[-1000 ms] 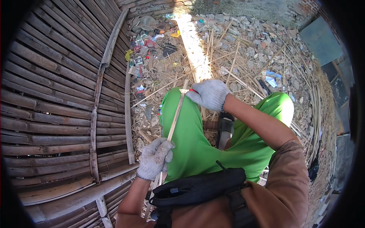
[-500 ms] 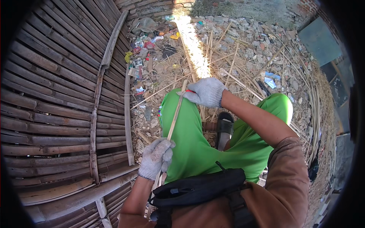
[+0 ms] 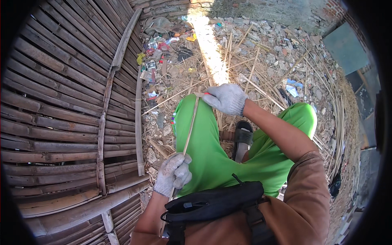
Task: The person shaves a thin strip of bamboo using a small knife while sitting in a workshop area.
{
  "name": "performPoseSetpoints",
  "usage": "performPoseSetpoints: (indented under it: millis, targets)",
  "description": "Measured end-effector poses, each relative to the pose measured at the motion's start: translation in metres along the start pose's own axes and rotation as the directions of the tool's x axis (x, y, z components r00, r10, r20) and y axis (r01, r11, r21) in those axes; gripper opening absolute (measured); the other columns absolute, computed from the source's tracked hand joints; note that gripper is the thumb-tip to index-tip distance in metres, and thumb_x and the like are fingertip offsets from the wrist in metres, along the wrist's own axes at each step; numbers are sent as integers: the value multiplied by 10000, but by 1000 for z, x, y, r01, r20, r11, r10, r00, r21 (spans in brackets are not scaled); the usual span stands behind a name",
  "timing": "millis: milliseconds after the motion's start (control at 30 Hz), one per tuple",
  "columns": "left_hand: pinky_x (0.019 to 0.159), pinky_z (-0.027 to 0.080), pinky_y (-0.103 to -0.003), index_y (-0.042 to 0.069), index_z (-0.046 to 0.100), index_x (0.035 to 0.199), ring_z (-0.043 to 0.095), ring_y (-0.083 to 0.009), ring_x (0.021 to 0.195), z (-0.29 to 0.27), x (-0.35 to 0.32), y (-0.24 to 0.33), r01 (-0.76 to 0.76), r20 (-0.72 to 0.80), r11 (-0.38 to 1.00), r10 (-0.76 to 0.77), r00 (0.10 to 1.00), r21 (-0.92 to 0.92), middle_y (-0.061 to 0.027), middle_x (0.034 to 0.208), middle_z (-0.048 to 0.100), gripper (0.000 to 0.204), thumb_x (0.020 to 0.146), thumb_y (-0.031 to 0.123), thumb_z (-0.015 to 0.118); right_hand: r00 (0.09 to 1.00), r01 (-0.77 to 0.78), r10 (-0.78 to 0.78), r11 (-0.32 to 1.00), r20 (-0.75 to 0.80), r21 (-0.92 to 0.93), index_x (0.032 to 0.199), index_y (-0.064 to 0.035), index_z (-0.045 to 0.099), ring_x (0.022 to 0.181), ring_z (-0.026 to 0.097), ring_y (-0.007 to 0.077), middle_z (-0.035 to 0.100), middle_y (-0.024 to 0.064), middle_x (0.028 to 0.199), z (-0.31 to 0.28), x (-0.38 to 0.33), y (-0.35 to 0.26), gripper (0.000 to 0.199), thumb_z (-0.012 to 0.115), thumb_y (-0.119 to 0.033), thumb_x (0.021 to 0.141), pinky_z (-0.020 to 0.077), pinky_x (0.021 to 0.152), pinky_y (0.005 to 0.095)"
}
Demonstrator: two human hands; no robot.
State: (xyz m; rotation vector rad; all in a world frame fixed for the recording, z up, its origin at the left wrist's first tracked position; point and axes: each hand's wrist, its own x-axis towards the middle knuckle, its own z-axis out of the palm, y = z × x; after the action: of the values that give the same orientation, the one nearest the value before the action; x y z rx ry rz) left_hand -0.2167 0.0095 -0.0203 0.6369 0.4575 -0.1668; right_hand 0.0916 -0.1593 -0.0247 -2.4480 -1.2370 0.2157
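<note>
My left hand, in a pale grey knit glove, is closed around a thin bamboo strip. The strip slants up over my green-trousered left knee, and its lower end runs back past my wrist. At its far end my right hand, gloved the same way, is closed on a small red-handled knife. Its short blade lies across the strip, just beyond the knee; the glove hides most of the handle.
Slatted bamboo panels stand along the left. Rubble, loose strips and litter cover the ground ahead, up to a brick wall. A black waist bag sits on my lap. A dark sandal shows between my knees.
My right hand has shifted slightly right with the knife, whose blade now shows more clearly across the strip. The left hand has moved a little right and down, still gripping the strip.
</note>
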Motion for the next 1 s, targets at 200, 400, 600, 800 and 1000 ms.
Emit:
performPoseSetpoints:
  millis: [200, 400, 600, 800, 1000]
  targets:
    - [389, 337, -324, -43, 611, 1211, 410, -132, 358, -19, 10, -7, 75, 191, 974, -33, 981, -216, -2, 665, 621, 332, 1169, 236, 439, 984, 21, -6, 996, 175, -82, 978, -136, 757, 810, 756, 438, 752, 222, 843, -22, -4, -34, 684, 384, -700, 1077, 604, 767, 579]
    - [390, 366, -323, -62, 596, 1233, 414, -131, 367, -12, 15, -12, 103, 262, 935, -12, 965, -339, -20, 700, 650, 361, 1181, 223, 382, 981, 46, -17, 988, 192, -147, 904, -141, 745, 773, 757, 421, 740, 210, 801, -29, -11, -43, 654, 439, -697, 1064, 615, 726, 540]
    - [404, 374, -307, -58, 600, 1232, 407, -129, 368, -8, 19, -12, 100, 248, 913, 1, 969, -396, -17, 696, 628, 397, 1190, 241, 342, 989, 86, -73, 992, 129, -96, 888, -139, 745, 788, 762, 411, 747, 198, 794, -21, -6, -33, 665, 435, -702, 1061, 614, 744, 533]
    - [428, 340, -300, -34, 611, 1212, 401, -112, 387, -2, 0, -17, 93, 237, 935, -10, 972, -343, 26, 681, 594, 362, 1187, 242, 379, 985, -136, 157, 961, 69, -240, 933, -127, 756, 842, 763, 417, 771, 206, 886, -22, 12, 25, 638, 436, -661, 1071, 601, 757, 553]
    - [430, 373, -313, -27, 601, 1240, 411, -114, 374, -15, 11, -19, 73, 269, 920, 36, 962, -386, 18, 680, 595, 348, 1183, 242, 388, 975, -221, 221, 975, -20, -9, 986, -113, 758, 914, 745, 445, 769, 237, 941, -11, 2, -5, 625, 422, -630, 1083, 586, 833, 554]
